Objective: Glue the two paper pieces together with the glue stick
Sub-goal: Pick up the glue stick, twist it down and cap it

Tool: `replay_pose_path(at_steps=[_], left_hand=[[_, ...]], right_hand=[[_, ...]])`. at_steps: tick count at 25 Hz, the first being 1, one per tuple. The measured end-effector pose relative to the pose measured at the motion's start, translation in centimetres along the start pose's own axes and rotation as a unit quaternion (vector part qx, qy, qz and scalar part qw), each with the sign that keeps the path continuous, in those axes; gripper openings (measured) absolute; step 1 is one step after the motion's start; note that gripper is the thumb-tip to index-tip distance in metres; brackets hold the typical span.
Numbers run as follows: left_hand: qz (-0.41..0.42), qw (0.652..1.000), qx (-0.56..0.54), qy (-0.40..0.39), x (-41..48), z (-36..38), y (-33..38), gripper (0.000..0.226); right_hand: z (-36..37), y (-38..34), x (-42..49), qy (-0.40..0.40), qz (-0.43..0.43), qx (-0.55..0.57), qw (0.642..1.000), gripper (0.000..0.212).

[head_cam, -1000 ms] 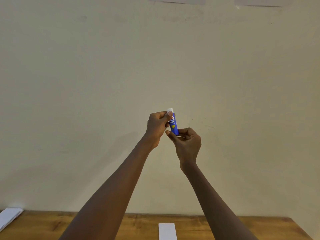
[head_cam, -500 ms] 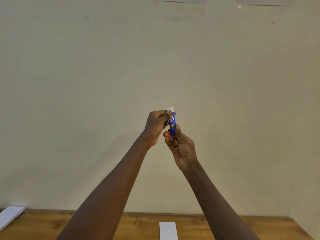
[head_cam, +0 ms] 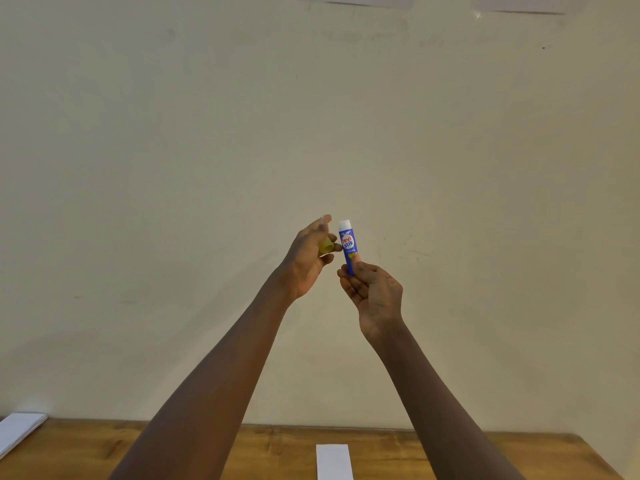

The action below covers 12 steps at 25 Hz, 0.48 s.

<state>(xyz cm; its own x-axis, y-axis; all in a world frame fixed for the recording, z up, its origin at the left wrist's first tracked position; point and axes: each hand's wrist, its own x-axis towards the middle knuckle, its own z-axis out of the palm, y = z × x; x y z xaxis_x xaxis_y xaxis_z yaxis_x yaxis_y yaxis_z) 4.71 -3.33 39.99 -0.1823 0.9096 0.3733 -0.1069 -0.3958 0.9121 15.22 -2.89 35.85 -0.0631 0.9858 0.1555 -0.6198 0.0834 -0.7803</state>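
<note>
A blue glue stick (head_cam: 348, 247) with a white top stands upright in the air, held at its lower end by my right hand (head_cam: 375, 296). Just to its left, my left hand (head_cam: 309, 257) holds a small yellow cap (head_cam: 326, 245) in its fingers, apart from the stick. Both arms are raised in front of the wall. A white paper strip (head_cam: 333, 461) lies on the wooden table (head_cam: 284, 452) at the bottom centre, partly cut by the frame edge. A white paper stack (head_cam: 19, 431) lies at the table's far left.
A plain cream wall (head_cam: 485, 202) fills most of the view behind my hands. Two sheets (head_cam: 356, 0) hang at the top edge of the wall. The table's right edge (head_cam: 602, 459) runs off at the bottom right.
My left hand has pulled away to the left with the yellow cap, leaving the stick held by my right hand alone. Before, both hands gripped the stick together.
</note>
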Motion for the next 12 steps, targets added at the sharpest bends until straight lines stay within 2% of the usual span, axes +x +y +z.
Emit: replay_pose_path(at_steps=[4, 12], left_hand=[[0.044, 0.997, -0.054, 0.027, 0.5, -0.3, 1.1, 0.037], [0.084, 0.996, 0.018, -0.029, 1.0, 0.0, 0.8, 0.036]], right_hand=[[-0.8, 0.8, -0.5, 0.004, 0.016, -0.008, 1.000, 0.005], [-0.3, 0.5, -0.9, -0.008, -0.012, -0.034, 0.999, 0.012]])
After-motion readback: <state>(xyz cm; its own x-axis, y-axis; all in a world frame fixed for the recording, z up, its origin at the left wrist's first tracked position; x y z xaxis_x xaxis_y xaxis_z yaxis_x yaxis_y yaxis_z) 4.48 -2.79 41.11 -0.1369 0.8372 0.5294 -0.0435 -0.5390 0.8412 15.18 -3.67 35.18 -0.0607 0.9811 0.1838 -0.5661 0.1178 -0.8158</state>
